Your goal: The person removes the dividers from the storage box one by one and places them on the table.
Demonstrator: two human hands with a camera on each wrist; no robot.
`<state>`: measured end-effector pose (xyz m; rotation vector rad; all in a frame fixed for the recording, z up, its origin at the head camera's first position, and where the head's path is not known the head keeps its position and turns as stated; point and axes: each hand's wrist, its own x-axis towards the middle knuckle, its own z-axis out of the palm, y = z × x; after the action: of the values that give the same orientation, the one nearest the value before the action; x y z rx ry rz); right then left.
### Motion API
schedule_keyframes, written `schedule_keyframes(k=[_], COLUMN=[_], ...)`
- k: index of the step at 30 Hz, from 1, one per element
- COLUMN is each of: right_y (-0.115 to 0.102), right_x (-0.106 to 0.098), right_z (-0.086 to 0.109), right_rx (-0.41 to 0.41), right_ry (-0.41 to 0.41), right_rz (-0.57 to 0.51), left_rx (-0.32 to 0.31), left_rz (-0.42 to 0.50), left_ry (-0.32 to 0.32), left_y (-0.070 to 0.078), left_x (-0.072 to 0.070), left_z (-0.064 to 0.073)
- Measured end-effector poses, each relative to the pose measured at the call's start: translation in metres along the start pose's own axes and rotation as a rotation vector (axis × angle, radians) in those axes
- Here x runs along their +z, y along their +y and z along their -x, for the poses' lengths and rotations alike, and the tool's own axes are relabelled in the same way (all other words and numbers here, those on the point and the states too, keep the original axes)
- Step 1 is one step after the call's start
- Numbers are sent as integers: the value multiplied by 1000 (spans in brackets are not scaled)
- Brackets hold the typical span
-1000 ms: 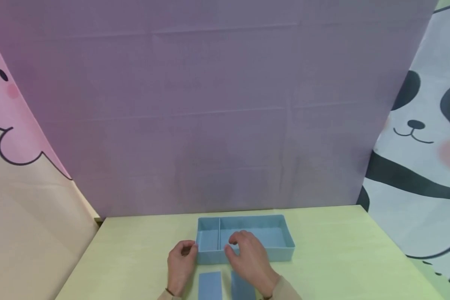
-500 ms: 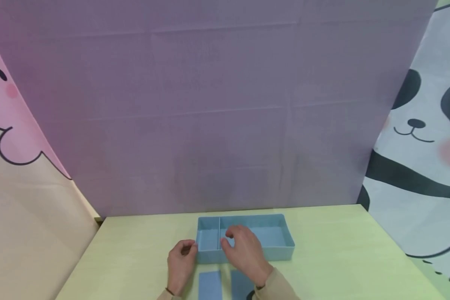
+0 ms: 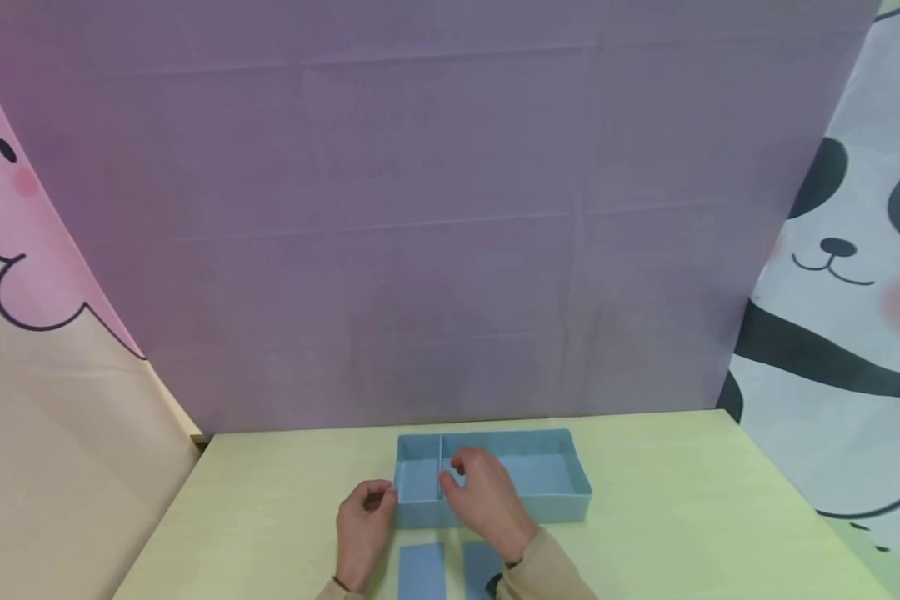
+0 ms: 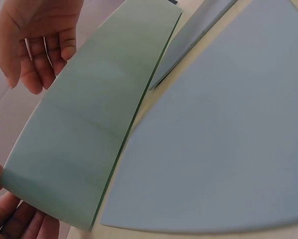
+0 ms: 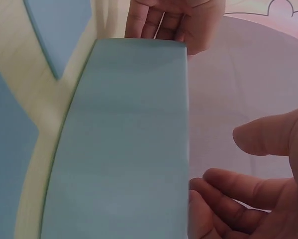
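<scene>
A shallow light-blue box (image 3: 543, 508) lies on the table, its long side towards me. A thin divider (image 3: 440, 454) splits off a small compartment at its left. At the left end wall my left hand (image 3: 362, 527) holds the box's edge, thumb by the rim and fingers outside in the right wrist view. My right hand (image 3: 486, 504) hovers over the large compartment near the divider. Its thumb and loosely bent fingers stand apart, with nothing visible between them; in the right wrist view the right hand (image 5: 253, 194) is behind the front rim.
Two flat blue rectangular pieces, a left one (image 3: 422, 571) and a right one (image 3: 482, 562), lie side by side in front of the box. My right sleeve partly covers the right one. A purple cloth (image 3: 450, 250) hangs behind the pale yellow table (image 3: 660, 500).
My right hand has shifted slightly forward and left over the box towards the divider. The left hand and the box have stayed in place.
</scene>
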<state>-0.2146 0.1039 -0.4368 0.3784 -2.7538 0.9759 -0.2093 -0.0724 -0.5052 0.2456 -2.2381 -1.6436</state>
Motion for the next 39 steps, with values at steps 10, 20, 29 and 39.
schedule_keyframes(k=[10, 20, 29, 39], right_y=[10, 11, 12, 14], right_x=[11, 19, 22, 23], right_z=[-4, -11, -15, -21], right_rx=[-69, -32, 36, 89], right_ry=[41, 23, 2, -17], right_rz=[-75, -67, -99, -95], left_rx=[-6, -1, -2, -4], left_rz=[-12, 6, 16, 36], left_ry=[6, 6, 1, -5], left_y=[-1, -1, -1, 0], left_x=[-1, -2, -1, -1], left_z=[1, 0, 0, 1])
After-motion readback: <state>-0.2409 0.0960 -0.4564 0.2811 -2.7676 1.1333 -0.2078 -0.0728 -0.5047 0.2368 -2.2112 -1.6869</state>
